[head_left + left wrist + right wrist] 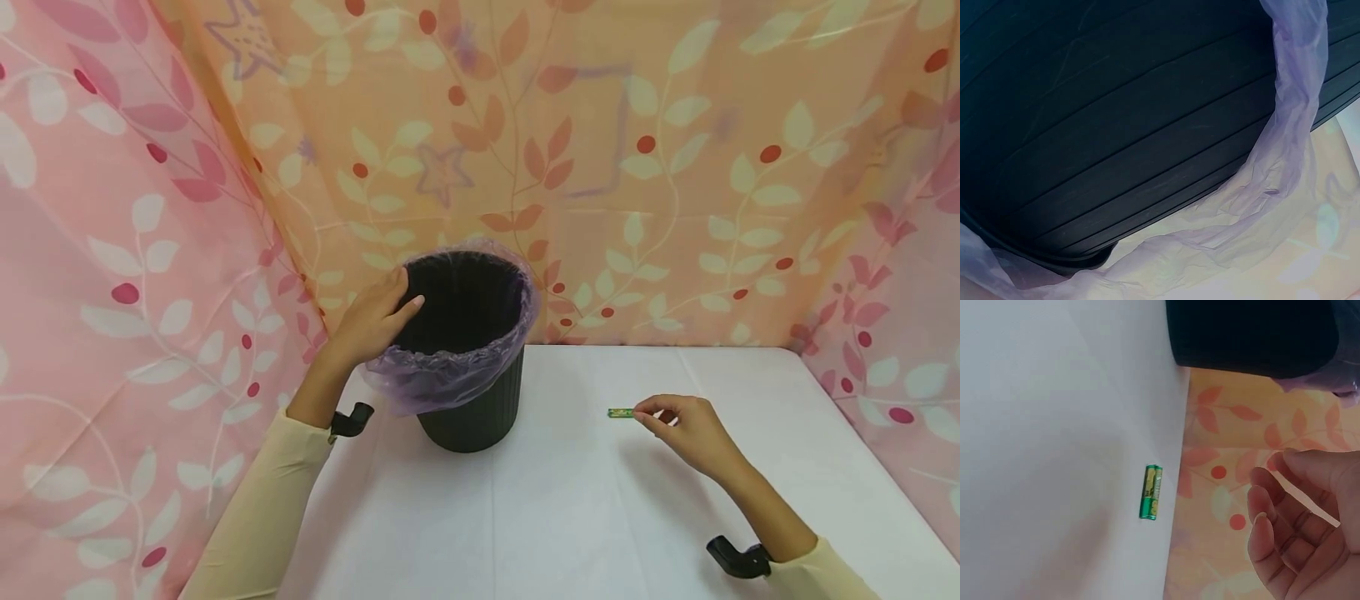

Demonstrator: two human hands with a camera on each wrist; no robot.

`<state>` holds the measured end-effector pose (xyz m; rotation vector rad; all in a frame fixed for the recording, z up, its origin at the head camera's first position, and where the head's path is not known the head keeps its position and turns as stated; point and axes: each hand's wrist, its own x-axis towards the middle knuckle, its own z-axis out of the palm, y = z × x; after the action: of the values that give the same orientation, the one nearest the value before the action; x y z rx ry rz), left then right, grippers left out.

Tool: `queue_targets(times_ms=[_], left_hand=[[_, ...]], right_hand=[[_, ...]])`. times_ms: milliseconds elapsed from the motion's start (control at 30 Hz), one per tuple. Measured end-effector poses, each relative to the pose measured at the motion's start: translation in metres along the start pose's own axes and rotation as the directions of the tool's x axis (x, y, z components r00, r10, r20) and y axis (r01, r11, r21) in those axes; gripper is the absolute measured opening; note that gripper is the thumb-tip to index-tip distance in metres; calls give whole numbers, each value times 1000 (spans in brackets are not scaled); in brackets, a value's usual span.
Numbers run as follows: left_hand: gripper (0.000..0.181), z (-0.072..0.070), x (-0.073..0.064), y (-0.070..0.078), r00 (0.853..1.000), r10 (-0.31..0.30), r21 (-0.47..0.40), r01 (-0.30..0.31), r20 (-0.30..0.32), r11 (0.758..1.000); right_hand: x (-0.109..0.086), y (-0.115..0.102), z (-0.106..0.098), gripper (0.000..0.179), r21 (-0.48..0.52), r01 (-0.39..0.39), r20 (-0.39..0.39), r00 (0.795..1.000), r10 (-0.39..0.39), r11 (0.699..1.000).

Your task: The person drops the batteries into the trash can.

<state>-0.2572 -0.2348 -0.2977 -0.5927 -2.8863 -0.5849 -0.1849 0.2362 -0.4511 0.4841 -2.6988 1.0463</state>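
Observation:
A black ribbed waste bin (480,417) stands on the white table, its rim covered by a thin purple bin bag (465,383). My left hand (373,321) rests at the bin's left rim, fingers extended and thumb reaching over the opening. The left wrist view is filled by the dark bin (1147,125) and loose bag folds (1297,81); no hand appears there. A narrow green-and-gold wrapper (1151,492) lies on the table, right of the bin. My right hand (690,433) hovers near it, overlapping its end in the head view. The right wrist view shows loosely bent fingers (1263,534) holding nothing.
Patterned cloth hangs behind the table, orange at the back (585,250), with pink sheets at the left (150,333) and right (892,333). White cloth (570,517) covers the table. Black wrist mounts sit on the left (351,421) and right (738,558) wrists.

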Motion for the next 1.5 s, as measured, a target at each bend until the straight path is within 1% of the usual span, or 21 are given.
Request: queue_targets(times_ms=[233, 467, 667, 800, 1200, 1367, 1500], left_hand=[[71, -1, 1, 0, 1000, -8, 3, 8, -6, 1000], [71, -1, -1, 1, 1000, -14, 1, 14, -9, 1000], [72, -1, -1, 0, 1000, -14, 0, 14, -9, 1000], [72, -1, -1, 0, 1000, -16, 1, 16, -5, 1000], [73, -1, 1, 1, 1000, -17, 1, 17, -1, 1000], [73, -1, 2, 1, 1000, -16, 6, 16, 2, 1000], [73, -1, 1, 0, 1000, -21, 7, 21, 3, 1000]], right_hand=[[3, 14, 4, 8, -48, 15, -5, 1000, -15, 999], [6, 24, 4, 11, -70, -13, 16, 1000, 14, 997], [9, 31, 5, 15, -132, -24, 32, 999, 28, 991], [11, 36, 8, 19, -154, -29, 48, 998, 37, 988], [17, 47, 18, 23, -155, -66, 121, 989, 85, 986], [20, 48, 22, 24, -155, -77, 143, 985, 99, 985], [23, 47, 23, 23, -173, -60, 150, 985, 86, 983]])
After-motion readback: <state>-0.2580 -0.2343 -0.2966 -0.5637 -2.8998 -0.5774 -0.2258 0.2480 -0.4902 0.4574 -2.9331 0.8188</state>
